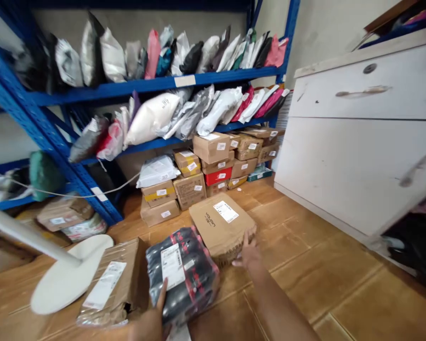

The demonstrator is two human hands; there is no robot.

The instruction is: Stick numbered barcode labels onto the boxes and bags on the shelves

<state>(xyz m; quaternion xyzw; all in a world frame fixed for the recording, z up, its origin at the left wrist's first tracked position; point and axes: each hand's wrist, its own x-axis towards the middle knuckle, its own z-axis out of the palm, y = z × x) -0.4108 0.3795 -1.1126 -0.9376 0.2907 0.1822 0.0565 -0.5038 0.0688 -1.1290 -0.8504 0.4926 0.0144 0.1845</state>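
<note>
Left hand (pixel 152 317) grips black bubble-wrapped parcel (pixel 182 272) (thumb up its side). Right hand (pixel 250 255), fingers spread, touches cardboard box (pixel 222 227) on floor (pixel 323 284).

Your left hand (pixel 151 322) grips a parcel (pixel 182 272) in glossy, crinkled black plastic; your right hand (pixel 250 255) touches a box (pixel 222 225) of matt brown cardboard.

Nothing here reads clearly. The near cardboard box (pixel 213 237) carries a dark printed brand word beside its white label (pixel 226 211), both too blurred to read. The sticker (pixel 173 266) on the black parcel (pixel 195 279) is just as illegible.
</note>
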